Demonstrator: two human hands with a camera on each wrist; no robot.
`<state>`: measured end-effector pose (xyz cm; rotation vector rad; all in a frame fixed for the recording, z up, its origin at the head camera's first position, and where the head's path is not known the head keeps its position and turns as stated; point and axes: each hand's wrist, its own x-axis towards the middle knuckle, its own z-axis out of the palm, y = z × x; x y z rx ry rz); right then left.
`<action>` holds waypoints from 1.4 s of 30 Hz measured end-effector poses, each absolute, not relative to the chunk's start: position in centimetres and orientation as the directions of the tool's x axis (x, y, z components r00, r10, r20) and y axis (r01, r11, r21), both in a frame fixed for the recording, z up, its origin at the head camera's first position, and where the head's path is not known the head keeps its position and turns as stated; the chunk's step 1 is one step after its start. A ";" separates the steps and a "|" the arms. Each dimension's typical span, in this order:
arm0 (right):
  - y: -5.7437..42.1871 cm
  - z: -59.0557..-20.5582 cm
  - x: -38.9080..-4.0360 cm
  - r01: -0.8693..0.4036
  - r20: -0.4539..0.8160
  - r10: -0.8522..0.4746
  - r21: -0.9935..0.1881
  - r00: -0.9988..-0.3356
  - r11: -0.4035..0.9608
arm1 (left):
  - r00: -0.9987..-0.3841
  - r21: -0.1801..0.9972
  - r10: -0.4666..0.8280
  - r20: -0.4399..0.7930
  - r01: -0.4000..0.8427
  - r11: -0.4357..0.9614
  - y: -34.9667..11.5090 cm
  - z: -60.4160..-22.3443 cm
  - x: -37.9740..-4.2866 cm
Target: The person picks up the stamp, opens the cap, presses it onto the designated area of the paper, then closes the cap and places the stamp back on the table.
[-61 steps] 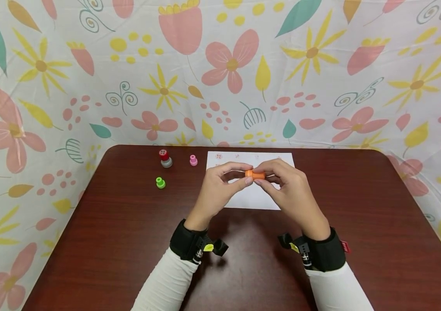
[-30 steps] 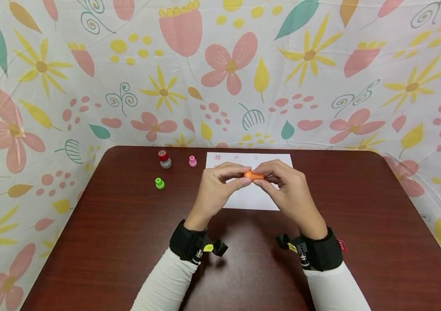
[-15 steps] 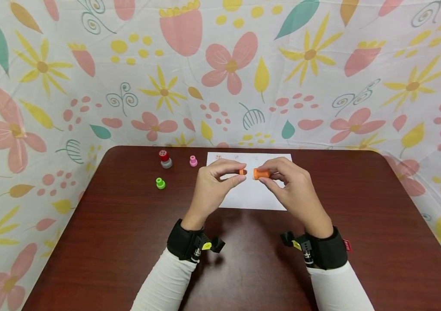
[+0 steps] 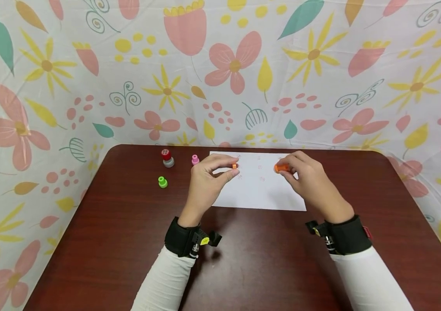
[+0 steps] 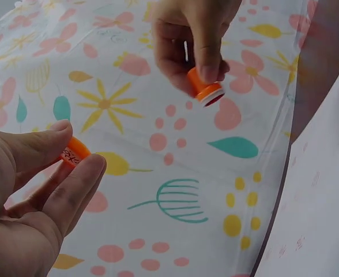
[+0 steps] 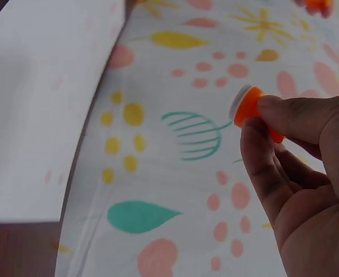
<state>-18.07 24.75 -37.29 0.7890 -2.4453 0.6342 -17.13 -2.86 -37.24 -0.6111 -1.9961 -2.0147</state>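
My left hand (image 4: 207,178) pinches a small orange stamp cap (image 5: 75,151) between thumb and fingers; dark markings show on it in the left wrist view. In my right hand (image 4: 309,180) is an orange stamp (image 6: 251,109), gripped by thumb and fingertips. Its white-rimmed end with a dark red face points away from the fingers. Both hands are raised over a white sheet of paper (image 4: 259,194), which carries several faint reddish stamp marks. The cap and the stamp are well apart.
Left of the paper stand a red and grey stamp (image 4: 168,159), a lime green stamp (image 4: 162,182) and a pink stamp (image 4: 195,159), partly near my left hand. The brown table (image 4: 127,242) ends at a floral cloth (image 4: 220,77) hanging behind it.
The orange stamp's cap has come off. My left hand has drawn left with the cap, while my right hand has moved right with the stamp, uncovering more of the paper.
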 end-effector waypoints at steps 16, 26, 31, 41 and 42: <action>28.4 -38.5 -22.0 -0.543 0.295 -0.467 -0.278 -0.834 0.793 | -0.875 0.874 0.113 0.471 0.480 0.076 -4.4 -37.1 -18.1; 28.9 -40.0 -23.8 -0.472 0.103 -0.463 -0.294 -0.880 0.831 | -0.876 0.866 0.092 0.474 0.482 0.130 -4.9 -36.9 -18.3; 29.0 -41.0 -24.3 -0.450 0.041 -0.458 -0.282 -0.888 0.848 | -0.879 0.862 0.079 0.469 0.476 0.173 -5.3 -36.9 -18.3; 28.7 -42.2 -24.9 -0.429 -0.063 -0.457 -0.253 -0.887 0.867 | -0.887 0.861 0.075 0.456 0.461 0.216 -6.0 -37.1 -18.3; 28.6 -42.4 -24.9 -0.431 -0.067 -0.460 -0.252 -0.885 0.866 | -0.889 0.863 0.073 0.453 0.457 0.216 -6.0 -37.2 -18.3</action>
